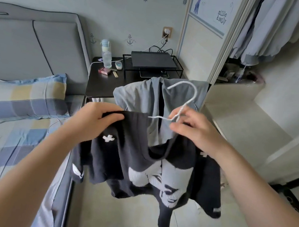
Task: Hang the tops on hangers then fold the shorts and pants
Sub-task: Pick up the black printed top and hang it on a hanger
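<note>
Bed (pixel 19 135), black desk (pixel 101 86) | L hand (pixel 95 120) grips black top (pixel 130 158) | R hand (pixel 197 130) prob. pinches hanger (pixel 192 94)

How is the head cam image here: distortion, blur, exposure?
Head view: strong wide-angle bowing, the wardrobe frame curves and leans. Head view: light is soft and even, with no hard shadows or glare. Head view: left hand, right hand and white hanger look reasonably sharp, no obvious motion blur. Head view: the black top loses fold detail in the dark fabric; only its white print reads clearly.
</note>
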`<state>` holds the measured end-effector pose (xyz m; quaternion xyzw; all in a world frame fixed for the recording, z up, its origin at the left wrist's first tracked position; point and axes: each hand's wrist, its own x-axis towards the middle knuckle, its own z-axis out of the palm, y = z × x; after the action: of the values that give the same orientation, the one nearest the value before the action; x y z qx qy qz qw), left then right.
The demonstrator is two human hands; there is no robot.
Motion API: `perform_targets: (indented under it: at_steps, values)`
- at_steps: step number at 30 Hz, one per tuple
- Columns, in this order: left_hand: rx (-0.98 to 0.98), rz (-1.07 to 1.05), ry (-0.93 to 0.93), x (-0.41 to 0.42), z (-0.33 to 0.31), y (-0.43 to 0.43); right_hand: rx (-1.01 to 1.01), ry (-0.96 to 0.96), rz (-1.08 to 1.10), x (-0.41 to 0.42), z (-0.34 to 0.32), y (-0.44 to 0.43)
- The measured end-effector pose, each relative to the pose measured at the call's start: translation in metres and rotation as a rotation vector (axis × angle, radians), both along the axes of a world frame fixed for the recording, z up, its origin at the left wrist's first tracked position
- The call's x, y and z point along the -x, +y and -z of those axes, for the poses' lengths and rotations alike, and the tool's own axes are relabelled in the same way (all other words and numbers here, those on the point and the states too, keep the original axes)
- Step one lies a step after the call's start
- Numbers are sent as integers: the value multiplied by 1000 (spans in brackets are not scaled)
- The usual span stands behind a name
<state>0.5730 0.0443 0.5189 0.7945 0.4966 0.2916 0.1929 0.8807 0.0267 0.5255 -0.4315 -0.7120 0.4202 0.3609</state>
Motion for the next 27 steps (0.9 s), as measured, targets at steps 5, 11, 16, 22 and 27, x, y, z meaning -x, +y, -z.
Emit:
perform_targets:
  at_steps: [5,11,16,22,27]
  values:
    - [41,-10,28,15,11,3,-18,-183,47,-7,-2,1]
    - [33,-52,26,18,19,2,-83,-290,84,-9,-15,-1]
    - [3,-129,61,20,27,-3,-120,-239,146,-11,-14,-6]
    - [-36,-248,21,22,34,-3,-73,-213,139,-12,-12,-10]
    - [-210,-163,-65,17,18,-5,93,-478,40,-9,2,-10]
